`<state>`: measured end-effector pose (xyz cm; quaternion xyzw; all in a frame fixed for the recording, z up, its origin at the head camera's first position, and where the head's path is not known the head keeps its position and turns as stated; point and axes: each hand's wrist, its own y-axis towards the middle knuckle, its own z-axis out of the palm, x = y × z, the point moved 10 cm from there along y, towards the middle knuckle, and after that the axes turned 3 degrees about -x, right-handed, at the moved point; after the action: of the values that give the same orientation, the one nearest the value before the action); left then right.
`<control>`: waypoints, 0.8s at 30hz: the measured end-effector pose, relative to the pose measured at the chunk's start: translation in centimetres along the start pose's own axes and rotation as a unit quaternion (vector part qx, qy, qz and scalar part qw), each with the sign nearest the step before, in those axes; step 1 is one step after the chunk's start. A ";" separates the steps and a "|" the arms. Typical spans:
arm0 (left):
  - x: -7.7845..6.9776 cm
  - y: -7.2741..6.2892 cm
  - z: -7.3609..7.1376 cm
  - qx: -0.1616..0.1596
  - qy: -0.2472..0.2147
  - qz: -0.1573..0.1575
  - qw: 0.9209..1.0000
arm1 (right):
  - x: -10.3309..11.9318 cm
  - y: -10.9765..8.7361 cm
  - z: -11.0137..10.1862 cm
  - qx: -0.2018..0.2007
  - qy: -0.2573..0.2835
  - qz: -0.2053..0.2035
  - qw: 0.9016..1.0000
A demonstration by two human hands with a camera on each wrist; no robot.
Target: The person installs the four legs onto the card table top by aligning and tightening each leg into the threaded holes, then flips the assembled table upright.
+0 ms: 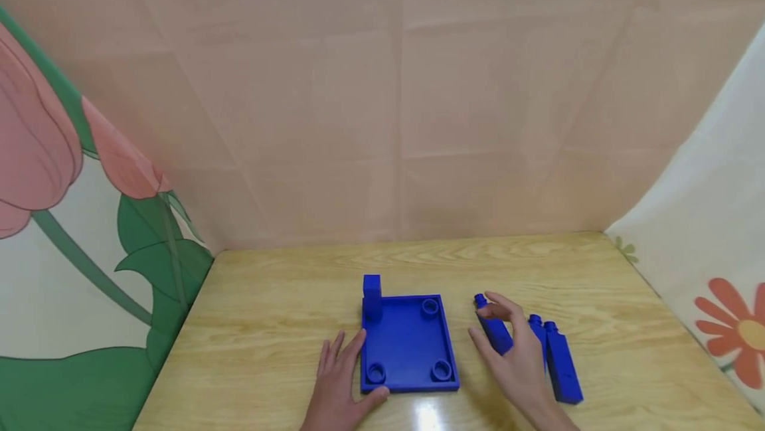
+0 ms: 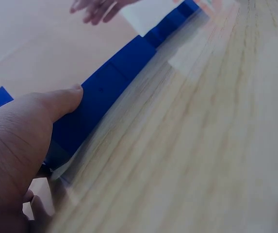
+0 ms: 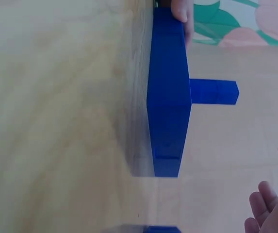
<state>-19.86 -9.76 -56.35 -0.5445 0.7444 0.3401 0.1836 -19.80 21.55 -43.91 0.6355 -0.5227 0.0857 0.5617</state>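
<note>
A shallow blue square tray-like base (image 1: 409,344) lies on the wooden table, with round sockets at three corners and an upright blue post (image 1: 372,295) at the far left one. My left hand (image 1: 343,381) rests at its near left corner, thumb against the front wall (image 2: 105,92) and index finger at the left side. Right of the base, my right hand (image 1: 516,358) hovers around a lying blue leg (image 1: 493,328), thumb and fingers apart. In the right wrist view the fingers of that hand (image 3: 274,208) hold nothing.
Two more blue legs lie right of my right hand, a partly hidden one (image 1: 537,335) and an outer one (image 1: 564,368), knobbed ends pointing away. Cloth walls enclose the table (image 1: 269,298): a plain backdrop (image 1: 394,119) behind, flower-printed cloth (image 1: 89,285) left and right.
</note>
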 end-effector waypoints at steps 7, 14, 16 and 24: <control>0.1 0.0 0.0 0.008 -0.017 -0.020 1.000 | -1.5 -0.4 -1.9 -0.007 -0.029 0.014 0.999; 0.4 0.0 0.4 0.029 -0.020 -0.035 0.999 | -4.2 -1.3 -3.1 -0.012 -0.050 0.060 0.997; 0.4 0.1 0.4 0.035 -0.018 -0.035 0.999 | -4.9 -1.5 -3.2 -0.009 -0.061 0.060 0.996; 0.2 0.0 0.3 0.035 -0.015 -0.031 0.999 | -7.2 -2.1 -2.9 0.022 -0.136 0.029 0.990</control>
<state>-20.01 -9.69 -56.71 -0.5555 0.7359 0.3162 0.2235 -19.98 27.65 -49.21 0.6380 -0.6107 0.0263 0.4684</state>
